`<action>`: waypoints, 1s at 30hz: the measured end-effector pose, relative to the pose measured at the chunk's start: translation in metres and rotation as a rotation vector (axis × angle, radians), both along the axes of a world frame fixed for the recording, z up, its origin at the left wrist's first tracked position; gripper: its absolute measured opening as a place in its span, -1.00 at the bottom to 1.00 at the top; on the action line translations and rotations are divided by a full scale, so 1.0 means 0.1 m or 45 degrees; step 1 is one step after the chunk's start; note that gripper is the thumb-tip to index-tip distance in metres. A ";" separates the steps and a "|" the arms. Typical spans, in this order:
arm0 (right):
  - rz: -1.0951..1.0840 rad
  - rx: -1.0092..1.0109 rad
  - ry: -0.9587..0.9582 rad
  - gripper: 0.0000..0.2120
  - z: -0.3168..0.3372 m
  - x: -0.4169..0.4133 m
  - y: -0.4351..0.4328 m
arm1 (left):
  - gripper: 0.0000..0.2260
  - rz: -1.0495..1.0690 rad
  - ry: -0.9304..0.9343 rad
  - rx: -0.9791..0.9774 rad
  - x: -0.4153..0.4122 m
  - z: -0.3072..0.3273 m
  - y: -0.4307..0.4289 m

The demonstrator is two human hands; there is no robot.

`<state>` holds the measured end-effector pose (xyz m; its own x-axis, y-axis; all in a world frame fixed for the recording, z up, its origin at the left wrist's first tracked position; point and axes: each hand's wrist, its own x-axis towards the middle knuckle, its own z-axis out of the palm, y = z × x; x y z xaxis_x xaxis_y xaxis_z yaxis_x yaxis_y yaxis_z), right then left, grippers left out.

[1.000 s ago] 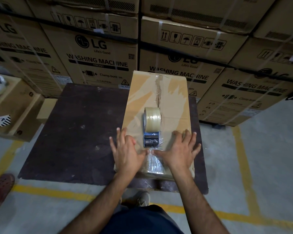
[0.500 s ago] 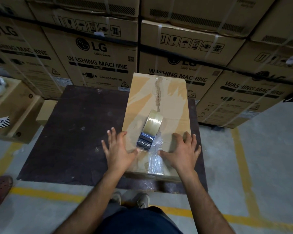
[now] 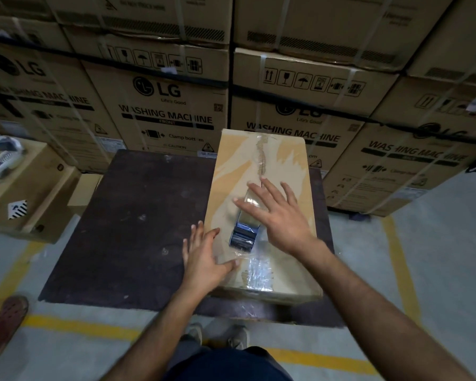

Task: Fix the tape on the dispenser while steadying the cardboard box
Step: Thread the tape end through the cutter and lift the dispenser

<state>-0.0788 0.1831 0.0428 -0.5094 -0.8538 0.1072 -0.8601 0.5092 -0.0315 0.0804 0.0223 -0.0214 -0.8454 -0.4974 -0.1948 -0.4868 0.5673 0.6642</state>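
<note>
Fingers (image 3: 261,191) of the right hand (image 3: 280,215) are spread flat and reaching over the tape roll, not curled round anything; no grip visible. Left hand (image 3: 204,257) likewise open, palm down on the near-left edge of the cardboard box (image 3: 231,166), thumb pointing in toward the crumpled clear tape (image 3: 259,270) at the near end. Tape dispenser (image 3: 245,229) sits on the box top along the centre seam, dark blade end toward the person, roll end mostly under the right palm. Box lies along the right side of a dark board (image 3: 135,215). Risks, as judgement: the loose tape by the blade end looks bunched, so pulling it could make it stick to itself or tear unevenly; the dispenser rests unheld, so a push from the right hand could tip it or slide it off the seam; the left hand bears only on one corner, so the box could pivot on the board if the right hand drags hard. Serrated blade near the left thumb is a nick hazard. Hard to make out: the roll itself is covered by the right hand and motion-blurred; cannot tell whether the palm touches it, nor whether the tape is still threaded through the dispenser. Near face of the box is out of sight.
</note>
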 end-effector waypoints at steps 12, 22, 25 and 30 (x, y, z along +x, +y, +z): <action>0.438 0.085 0.352 -0.57 0.40 -0.57 -0.12 | 0.00 -0.160 -0.027 -0.102 0.14 -0.11 -0.01; 0.440 -0.151 0.568 -0.46 0.77 -0.43 0.15 | 0.23 -0.310 0.260 -0.211 -0.27 0.21 -0.17; 0.428 -0.193 0.518 -0.43 0.80 -0.38 0.22 | -0.11 -0.409 0.619 -0.223 -0.50 0.43 -0.16; 0.187 -0.205 0.312 -0.38 0.73 -0.37 0.35 | -0.79 -0.498 0.890 0.041 -0.51 0.66 0.05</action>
